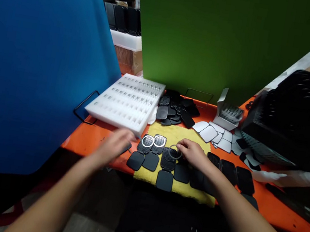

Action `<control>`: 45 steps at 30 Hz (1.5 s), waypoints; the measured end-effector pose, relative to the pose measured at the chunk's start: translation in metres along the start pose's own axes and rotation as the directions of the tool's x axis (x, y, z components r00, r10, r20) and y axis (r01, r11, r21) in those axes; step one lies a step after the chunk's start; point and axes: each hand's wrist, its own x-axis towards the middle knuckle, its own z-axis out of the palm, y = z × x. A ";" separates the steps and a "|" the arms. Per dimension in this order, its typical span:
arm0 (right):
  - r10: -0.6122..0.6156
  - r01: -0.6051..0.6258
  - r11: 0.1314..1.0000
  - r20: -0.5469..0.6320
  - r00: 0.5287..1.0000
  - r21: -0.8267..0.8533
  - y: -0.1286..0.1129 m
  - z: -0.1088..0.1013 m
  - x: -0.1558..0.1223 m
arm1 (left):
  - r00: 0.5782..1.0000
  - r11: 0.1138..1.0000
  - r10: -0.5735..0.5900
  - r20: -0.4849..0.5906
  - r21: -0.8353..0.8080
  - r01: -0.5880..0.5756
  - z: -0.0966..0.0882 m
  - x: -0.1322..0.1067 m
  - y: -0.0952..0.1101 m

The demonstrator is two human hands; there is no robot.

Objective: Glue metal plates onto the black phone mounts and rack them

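Observation:
My right hand (193, 151) pinches the edge of a thin grey ring (170, 150) over an unfolded black hinged case (168, 161) with a grid-patterned upper half. Left of that case, two more unfolded cases lie side by side, each with a silver ring (147, 141) on its gridded half. Their smooth black flaps (136, 161) point toward me. Motion smears my left hand (117, 143) at the left edge of the yellow cloth (145, 175), so its fingers and anything in them are unclear. A dark flat piece (126, 149) shows just beside it.
A white foam tray (120, 112) with rows of slots stands at the left. Behind the cloth are a pile of black plates (173, 111), white rounded cards (208, 133) and a small open box (227, 118). More black cases (228, 172) and a large dark stack (301, 112) occupy the right.

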 end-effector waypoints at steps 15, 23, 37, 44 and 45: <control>-0.218 0.183 0.885 -0.033 0.975 -0.428 -0.007 0.030 0.001 | 0.952 0.955 0.250 0.177 0.118 -0.273 0.123 -0.035 0.054; -0.225 0.178 0.906 -0.081 0.971 -0.384 -0.004 0.024 -0.006 | 0.959 0.966 0.216 0.184 0.103 -0.237 0.123 -0.034 0.056; -0.008 0.033 0.982 -0.137 0.991 0.186 -0.001 0.006 -0.075 | 0.991 0.982 0.079 -0.106 -0.162 -0.096 0.128 -0.022 0.071; -0.006 -0.001 1.000 -0.249 0.968 -0.027 0.023 -0.044 -0.019 | 0.947 0.928 0.311 0.081 0.189 -0.321 0.156 -0.017 0.088; -0.026 0.013 0.998 -0.202 0.979 -0.069 0.024 -0.044 -0.013 | 0.938 0.910 0.329 0.107 0.229 -0.345 0.162 -0.018 0.089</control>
